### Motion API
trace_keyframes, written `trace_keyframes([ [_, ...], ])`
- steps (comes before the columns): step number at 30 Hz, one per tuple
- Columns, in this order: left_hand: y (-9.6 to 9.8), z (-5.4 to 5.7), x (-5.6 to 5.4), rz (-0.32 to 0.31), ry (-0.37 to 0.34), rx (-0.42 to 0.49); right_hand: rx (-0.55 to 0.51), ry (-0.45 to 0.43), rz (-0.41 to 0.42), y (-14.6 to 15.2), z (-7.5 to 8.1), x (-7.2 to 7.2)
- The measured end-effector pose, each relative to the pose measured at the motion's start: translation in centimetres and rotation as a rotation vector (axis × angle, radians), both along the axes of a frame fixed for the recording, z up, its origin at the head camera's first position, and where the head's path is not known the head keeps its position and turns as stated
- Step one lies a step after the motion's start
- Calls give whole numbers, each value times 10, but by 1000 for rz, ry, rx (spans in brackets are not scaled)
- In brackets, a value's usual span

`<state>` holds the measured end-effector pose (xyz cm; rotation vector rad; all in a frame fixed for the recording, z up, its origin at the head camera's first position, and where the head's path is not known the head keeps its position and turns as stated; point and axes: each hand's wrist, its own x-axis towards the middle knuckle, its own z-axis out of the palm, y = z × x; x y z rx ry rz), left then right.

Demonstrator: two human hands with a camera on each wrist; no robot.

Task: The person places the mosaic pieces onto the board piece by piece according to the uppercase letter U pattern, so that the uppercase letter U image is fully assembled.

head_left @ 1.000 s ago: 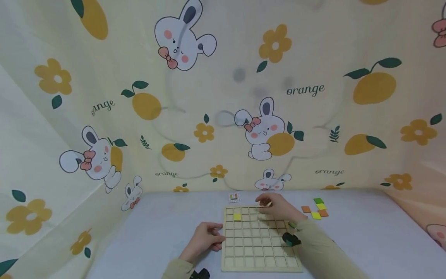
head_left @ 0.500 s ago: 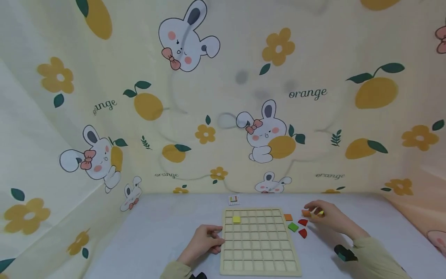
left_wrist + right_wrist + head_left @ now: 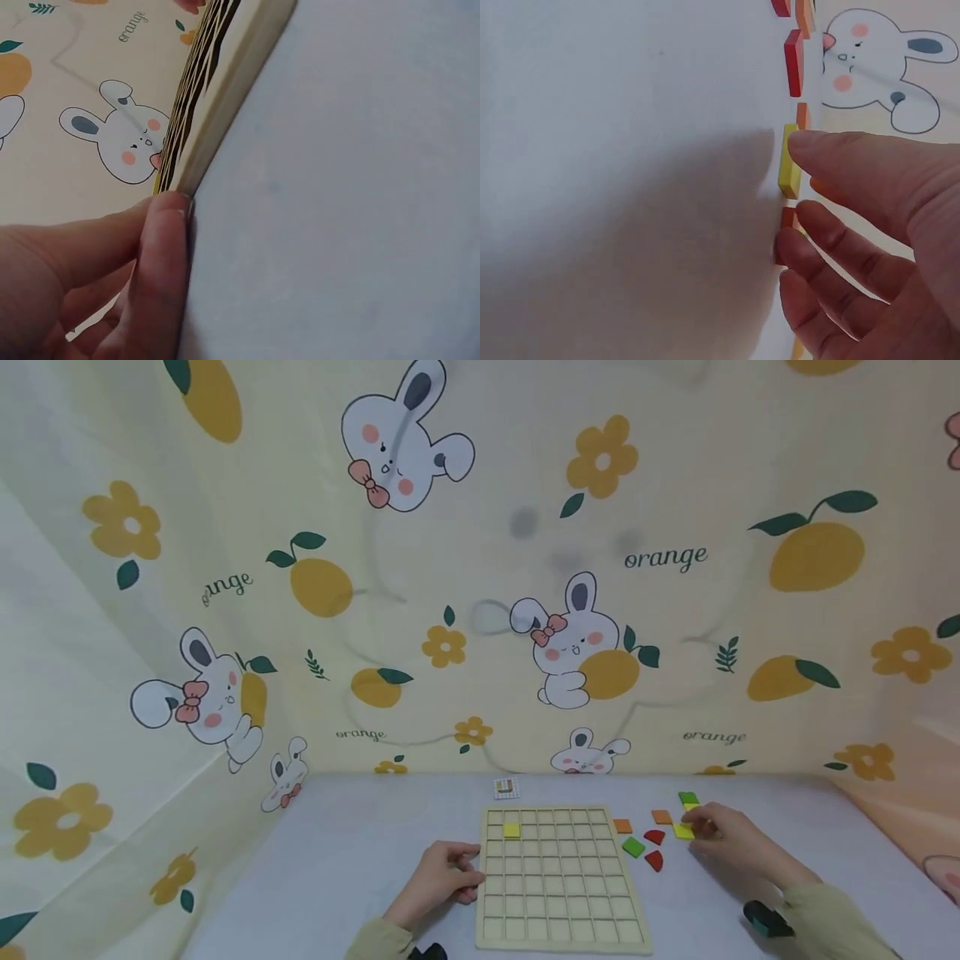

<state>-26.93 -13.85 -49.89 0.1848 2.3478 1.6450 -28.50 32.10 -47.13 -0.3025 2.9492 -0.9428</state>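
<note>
Yellow tile point(image 3: 787, 169) just beside the fingers point(image 3: 846, 241) of the right hand point(image 3: 735, 842)

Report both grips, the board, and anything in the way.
Left grip touching board, left edge. Right grip, thumb at loose yellow tile. One yellow square on board, upper left. In the way: right grip, partly hiding another tile.

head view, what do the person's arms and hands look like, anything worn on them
The left sleeve and right sleeve are long and pale olive-beige. Near each cuff sits a small dark device: the left device looks black, the right device black with a teal-green part. The left hand and right hand wear no gloves.
</note>
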Motion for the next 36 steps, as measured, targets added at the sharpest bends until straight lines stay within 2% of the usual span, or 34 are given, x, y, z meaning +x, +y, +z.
trace_keyframes([
  [13,2,2,-2,10,6,1,1,-24,-50,5,-4,-17],
  [19,1,2,-1,6,-11,1,0,-20,-34,7,-7,-17],
  [23,-1,1,1,2,4,-9,-7,-13,-30,-1,-1,-13],
  [28,-3,1,3,-1,29,-38,-25,76,60,-27,16,-11],
  [33,0,2,3,-2,33,-21,-53,163,146,-59,35,-13],
  [36,2,4,3,-4,39,-16,-87,207,199,-79,41,-17],
])
